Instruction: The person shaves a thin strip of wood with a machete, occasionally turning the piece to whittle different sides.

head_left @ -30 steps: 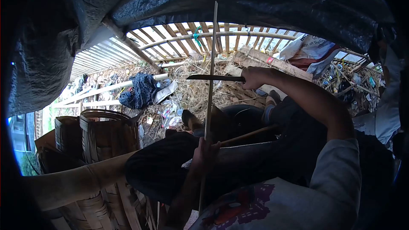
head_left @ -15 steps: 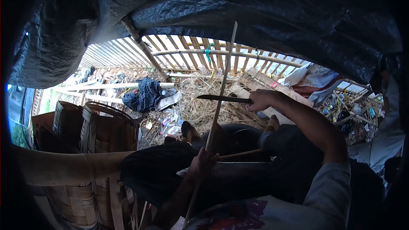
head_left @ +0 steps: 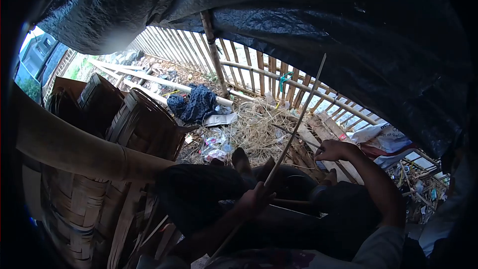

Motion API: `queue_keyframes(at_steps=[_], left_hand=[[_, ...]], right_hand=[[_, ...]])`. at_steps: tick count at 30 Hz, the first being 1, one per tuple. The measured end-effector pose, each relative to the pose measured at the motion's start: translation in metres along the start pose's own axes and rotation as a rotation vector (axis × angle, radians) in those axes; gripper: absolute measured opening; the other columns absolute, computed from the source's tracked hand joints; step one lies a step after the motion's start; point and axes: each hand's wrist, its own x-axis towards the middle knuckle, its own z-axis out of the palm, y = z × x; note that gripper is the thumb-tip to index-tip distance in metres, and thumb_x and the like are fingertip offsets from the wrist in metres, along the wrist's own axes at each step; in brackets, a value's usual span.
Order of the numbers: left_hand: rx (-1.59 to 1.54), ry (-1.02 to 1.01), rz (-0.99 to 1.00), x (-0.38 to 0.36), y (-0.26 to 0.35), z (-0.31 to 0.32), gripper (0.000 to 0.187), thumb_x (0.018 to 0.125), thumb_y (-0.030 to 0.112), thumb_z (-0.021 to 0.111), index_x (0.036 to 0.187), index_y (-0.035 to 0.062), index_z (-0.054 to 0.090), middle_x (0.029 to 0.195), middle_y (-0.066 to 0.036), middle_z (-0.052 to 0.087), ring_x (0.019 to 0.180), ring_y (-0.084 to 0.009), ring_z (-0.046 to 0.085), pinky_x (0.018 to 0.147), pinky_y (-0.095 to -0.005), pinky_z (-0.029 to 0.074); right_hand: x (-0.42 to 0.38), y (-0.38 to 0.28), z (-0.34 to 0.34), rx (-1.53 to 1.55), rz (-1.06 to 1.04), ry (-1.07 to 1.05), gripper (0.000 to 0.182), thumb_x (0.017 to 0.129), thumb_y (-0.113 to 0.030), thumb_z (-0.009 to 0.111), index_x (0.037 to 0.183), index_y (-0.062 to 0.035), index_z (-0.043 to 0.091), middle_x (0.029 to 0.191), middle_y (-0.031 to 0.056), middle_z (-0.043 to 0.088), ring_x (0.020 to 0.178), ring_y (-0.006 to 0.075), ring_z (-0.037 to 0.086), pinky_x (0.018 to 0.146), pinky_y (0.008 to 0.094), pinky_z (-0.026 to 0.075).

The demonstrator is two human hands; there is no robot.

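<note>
Under tarp, left hand (head_left: 254,200) gripping bamboo strip (head_left: 294,132), right hand (head_left: 332,150) holding knife (head_left: 295,136)

bamboo strip (head_left: 294,132), knife (head_left: 298,138), woven baskets (head_left: 139,124)

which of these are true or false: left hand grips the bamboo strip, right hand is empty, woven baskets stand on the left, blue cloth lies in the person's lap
1. The left hand grips the long bamboo strip. True.
2. The right hand is empty. False: it holds a knife whose blade meets the strip.
3. Woven baskets stand on the left. True.
4. The blue cloth lies in the person's lap. False: it lies on the ground near the fence.
</note>
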Motion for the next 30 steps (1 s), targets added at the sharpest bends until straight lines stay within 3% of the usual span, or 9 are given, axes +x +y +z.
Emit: queue_keyframes(at_steps=[4, 6, 15, 16, 18, 22, 30], left_hand=[[-0.033, 0.034, 0.047, -0.004, 0.006, 0.001, 0.032, 0.088, 0.028, 0.060, 0.096, 0.0057, 0.039, 0.067, -0.020, 0.056, 0.058, -0.0410, 0.058, 0.048, -0.0446, 0.043], [0.019, 0.064, 0.144, -0.004, 0.004, 0.001, 0.031, 0.087, 0.021, 0.063, 0.102, 0.0015, 0.043, 0.065, -0.011, 0.055, 0.057, -0.0288, 0.060, 0.048, -0.0380, 0.045], [0.117, 0.132, 0.440, -0.004, -0.005, 0.003, 0.041, 0.081, 0.009, 0.066, 0.110, -0.0020, 0.038, 0.074, -0.015, 0.064, 0.057, -0.0328, 0.062, 0.044, -0.0393, 0.045], [0.117, 0.131, 0.440, -0.004, -0.003, 0.002, 0.041, 0.081, 0.009, 0.066, 0.110, -0.0020, 0.038, 0.074, -0.015, 0.064, 0.057, -0.0328, 0.062, 0.044, -0.0393, 0.045], [0.060, 0.074, 0.332, -0.005, 0.003, 0.000, 0.031, 0.087, 0.021, 0.061, 0.097, 0.0035, 0.038, 0.067, -0.016, 0.049, 0.057, -0.0393, 0.057, 0.044, -0.0452, 0.042], [0.047, 0.158, 0.455, -0.003, -0.004, 0.006, 0.031, 0.087, 0.021, 0.061, 0.096, 0.0033, 0.038, 0.066, -0.016, 0.049, 0.057, -0.0394, 0.057, 0.043, -0.0452, 0.041], [0.041, 0.087, 0.323, -0.003, -0.001, 0.004, 0.031, 0.087, 0.022, 0.062, 0.096, 0.0031, 0.038, 0.065, -0.017, 0.051, 0.057, -0.0405, 0.058, 0.043, -0.0467, 0.042]], right_hand=[[0.004, 0.006, 0.002, 0.031, -0.048, 0.021, 0.044, 0.072, -0.041, 0.061, 0.102, -0.0097, 0.068, 0.095, 0.0164, 0.067, 0.088, 0.0280, 0.064, 0.080, 0.0377, 0.049], [-0.001, 0.001, -0.001, 0.030, -0.043, 0.017, 0.042, 0.073, -0.039, 0.062, 0.102, -0.0110, 0.068, 0.095, 0.0160, 0.067, 0.088, 0.0276, 0.065, 0.081, 0.0371, 0.049], [-0.004, -0.001, 0.000, 0.010, -0.072, 0.001, 0.034, 0.079, -0.036, 0.059, 0.106, -0.0179, 0.069, 0.094, 0.0179, 0.066, 0.089, 0.0291, 0.063, 0.085, 0.0372, 0.047], [-0.005, -0.002, -0.001, 0.013, -0.069, -0.002, 0.034, 0.079, -0.035, 0.059, 0.106, -0.0177, 0.069, 0.095, 0.0182, 0.066, 0.090, 0.0292, 0.063, 0.085, 0.0371, 0.047], [-0.009, -0.004, -0.003, 0.019, -0.071, -0.011, 0.034, 0.078, -0.034, 0.059, 0.106, -0.0174, 0.069, 0.096, 0.0185, 0.066, 0.090, 0.0294, 0.063, 0.085, 0.0372, 0.047], [-0.010, -0.005, -0.004, 0.015, -0.070, -0.026, 0.034, 0.078, -0.033, 0.059, 0.106, -0.0167, 0.068, 0.098, 0.0190, 0.065, 0.091, 0.0296, 0.063, 0.087, 0.0379, 0.046], [-0.003, 0.004, -0.001, 0.007, -0.080, -0.010, 0.035, 0.076, -0.034, 0.061, 0.105, -0.0170, 0.069, 0.100, 0.0147, 0.067, 0.092, 0.0274, 0.064, 0.084, 0.0375, 0.048]])
